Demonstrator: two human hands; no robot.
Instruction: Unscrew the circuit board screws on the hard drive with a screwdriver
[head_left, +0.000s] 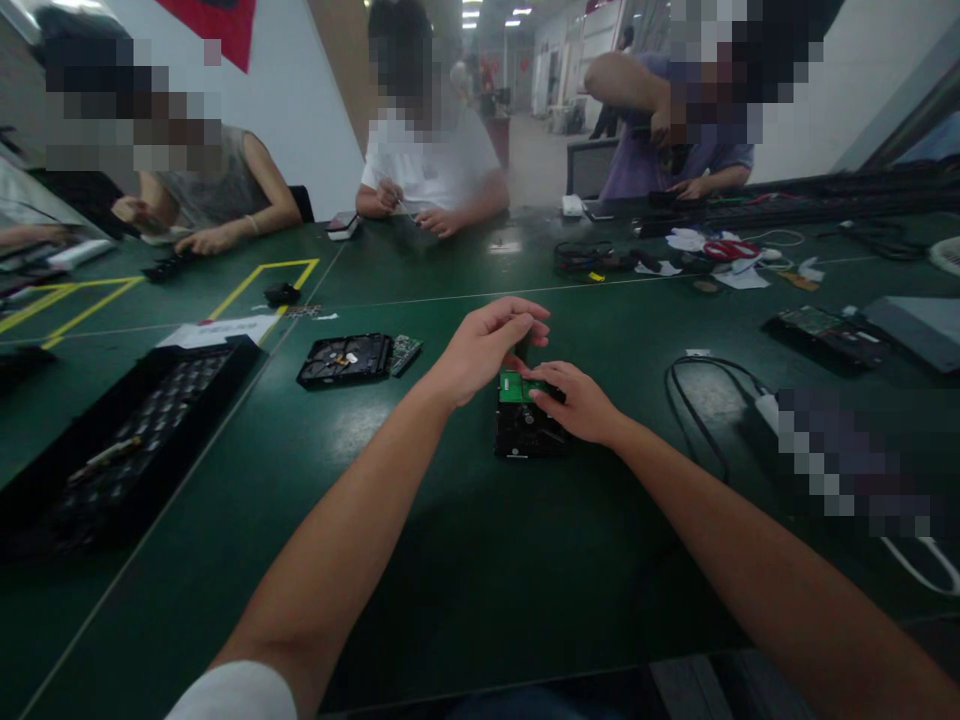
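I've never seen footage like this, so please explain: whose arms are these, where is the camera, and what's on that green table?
There is one picture, taken by a camera worn on a person's head, looking forward and down. The two bare arms are that person's own. The left hand hovers with its fingers pinched just above a black hard drive; whether it holds anything is unclear. The right hand rests on the drive, touching its green circuit board. On the green table also lie a second opened drive, a black tray at the left, and a black cable at the right. Other people sit working along the far side.
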